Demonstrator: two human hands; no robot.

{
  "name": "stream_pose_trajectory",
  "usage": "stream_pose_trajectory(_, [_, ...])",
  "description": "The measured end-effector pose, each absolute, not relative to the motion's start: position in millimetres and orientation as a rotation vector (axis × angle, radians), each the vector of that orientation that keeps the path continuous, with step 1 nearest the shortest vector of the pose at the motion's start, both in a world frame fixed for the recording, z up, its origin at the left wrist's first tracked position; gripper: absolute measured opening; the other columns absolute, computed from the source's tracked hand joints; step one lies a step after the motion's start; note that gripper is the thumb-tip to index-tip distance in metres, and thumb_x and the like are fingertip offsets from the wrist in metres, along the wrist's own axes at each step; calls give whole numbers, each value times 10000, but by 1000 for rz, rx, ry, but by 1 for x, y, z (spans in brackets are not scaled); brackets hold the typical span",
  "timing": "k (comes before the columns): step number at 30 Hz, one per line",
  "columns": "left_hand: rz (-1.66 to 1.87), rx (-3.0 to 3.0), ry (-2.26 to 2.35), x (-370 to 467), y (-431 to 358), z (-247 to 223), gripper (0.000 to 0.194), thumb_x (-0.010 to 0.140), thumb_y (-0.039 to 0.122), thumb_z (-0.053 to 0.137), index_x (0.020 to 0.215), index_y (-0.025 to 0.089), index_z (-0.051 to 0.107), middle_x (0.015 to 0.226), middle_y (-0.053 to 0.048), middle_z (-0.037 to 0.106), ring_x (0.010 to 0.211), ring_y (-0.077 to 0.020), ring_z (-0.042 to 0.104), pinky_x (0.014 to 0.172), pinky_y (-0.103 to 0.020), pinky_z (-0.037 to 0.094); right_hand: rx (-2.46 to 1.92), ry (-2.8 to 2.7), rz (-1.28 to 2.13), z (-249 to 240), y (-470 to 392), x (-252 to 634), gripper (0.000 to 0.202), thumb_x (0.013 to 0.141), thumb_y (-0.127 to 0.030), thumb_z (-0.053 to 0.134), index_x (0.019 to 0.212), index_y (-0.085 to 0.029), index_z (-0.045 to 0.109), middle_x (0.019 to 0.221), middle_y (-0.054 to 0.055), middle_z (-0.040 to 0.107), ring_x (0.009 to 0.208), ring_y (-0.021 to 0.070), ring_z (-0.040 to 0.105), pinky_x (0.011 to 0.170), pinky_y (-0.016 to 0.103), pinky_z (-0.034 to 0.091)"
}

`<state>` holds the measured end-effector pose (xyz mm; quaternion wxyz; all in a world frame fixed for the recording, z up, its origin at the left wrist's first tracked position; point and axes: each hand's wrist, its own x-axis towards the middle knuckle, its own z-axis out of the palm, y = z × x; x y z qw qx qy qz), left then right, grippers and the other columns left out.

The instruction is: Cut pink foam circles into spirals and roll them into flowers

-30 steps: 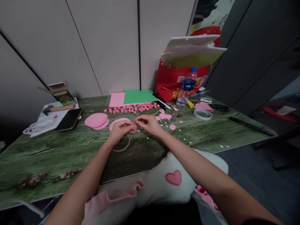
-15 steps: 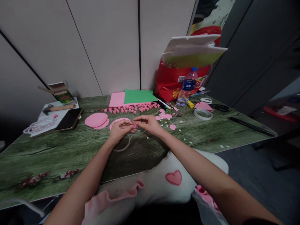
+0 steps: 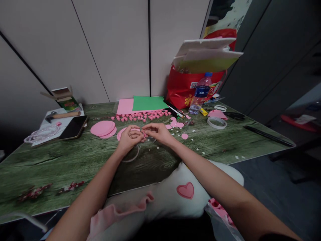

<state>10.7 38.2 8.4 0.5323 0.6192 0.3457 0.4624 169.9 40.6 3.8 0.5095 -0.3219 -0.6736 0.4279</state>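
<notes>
My left hand [image 3: 129, 138] and my right hand [image 3: 157, 132] meet above the middle of the table, fingertips together. Between them is a small pink paper piece [image 3: 144, 135], mostly covered by the fingers, so its exact shape is hidden. Both hands are closed on it in a pinch. Behind my left hand lies a pink paper circle [image 3: 120, 133], partly covered. A tape ring [image 3: 135, 155] rests on the table under my left wrist. Beyond the hands stretches a row of small folded pink paper pieces [image 3: 150, 116].
Pink circles [image 3: 102, 128], a phone [image 3: 74, 128] and a hammer [image 3: 65, 115] lie left. Green paper [image 3: 149, 103] is at the back. Right are a water bottle [image 3: 200, 95], a red bag [image 3: 178, 87], a tape roll [image 3: 217, 123] and scissors [image 3: 235, 115].
My left fingers have shifted slightly and curl more around the pink piece. My right hand stays almost where it was. Objects on the table have not moved.
</notes>
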Motion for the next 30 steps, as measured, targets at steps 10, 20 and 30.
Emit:
stream_pose_trajectory(10, [1136, 1544, 885, 11, 37, 8, 389, 559, 241, 675, 874, 149, 465, 679, -14, 617, 625, -146, 622, 634, -285, 513, -728, -1615, 1108, 2, 40, 170, 230, 691, -245, 585, 903, -155, 578, 866, 56, 651, 789, 135, 611, 756, 302, 482])
stream_pose_trajectory(20, [1143, 1527, 903, 13, 37, 9, 373, 540, 214, 676, 853, 149, 484, 670, -5, 612, 615, -134, 611, 628, -286, 506, -781, -1894, 761, 5, 36, 173, 169, 777, -229, 488, 881, -164, 605, 877, 41, 633, 812, 132, 575, 757, 288, 440])
stream_pose_trajectory(30, [1145, 1585, 882, 13, 38, 5, 358, 550, 208, 670, 849, 153, 480, 670, -6, 610, 633, -131, 608, 637, -272, 500, -706, -2029, 603, 8, 37, 174, 138, 796, -145, 446, 806, -163, 582, 909, 51, 553, 897, 132, 510, 824, 310, 390])
